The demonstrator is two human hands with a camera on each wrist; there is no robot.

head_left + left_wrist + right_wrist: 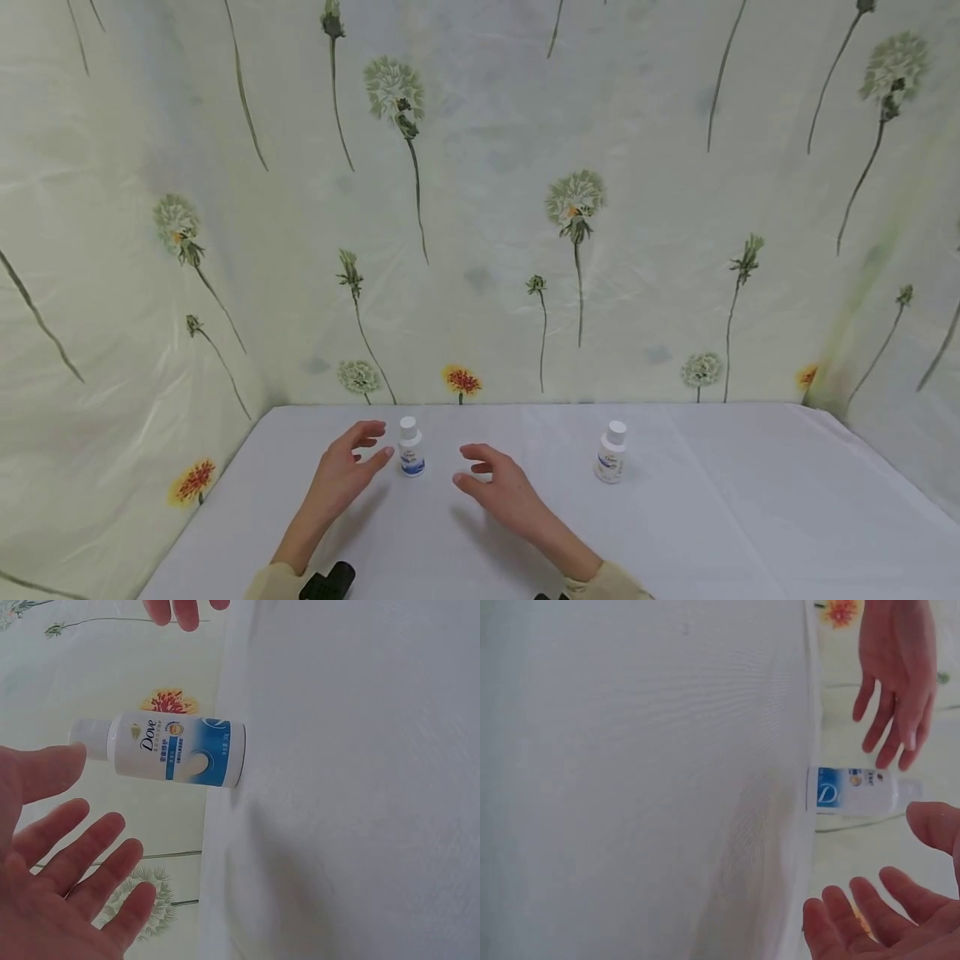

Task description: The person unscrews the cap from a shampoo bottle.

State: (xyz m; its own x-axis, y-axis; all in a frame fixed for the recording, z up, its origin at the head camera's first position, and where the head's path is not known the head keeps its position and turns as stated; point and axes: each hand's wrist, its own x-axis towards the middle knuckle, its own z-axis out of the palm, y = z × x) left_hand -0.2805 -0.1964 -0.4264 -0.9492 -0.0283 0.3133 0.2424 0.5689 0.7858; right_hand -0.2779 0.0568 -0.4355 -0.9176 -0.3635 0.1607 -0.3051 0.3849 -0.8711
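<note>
A small white Dove bottle with a white cap and a blue band low on its label stands upright on the table. Just left of it is my left hand, fingers spread and loosely bent, holding nothing. On the bottle's other side, a little farther off, my right hand hovers with relaxed fingers and nothing in them. In the left wrist view the bottle shows its label, with my left thumb in front of the cap's edge. In the right wrist view the bottle appears between both hands.
A second white bottle, similar in shape, stands upright to the right of my right hand. White cloth covers the table. Behind and at the sides hangs a curtain printed with dandelions.
</note>
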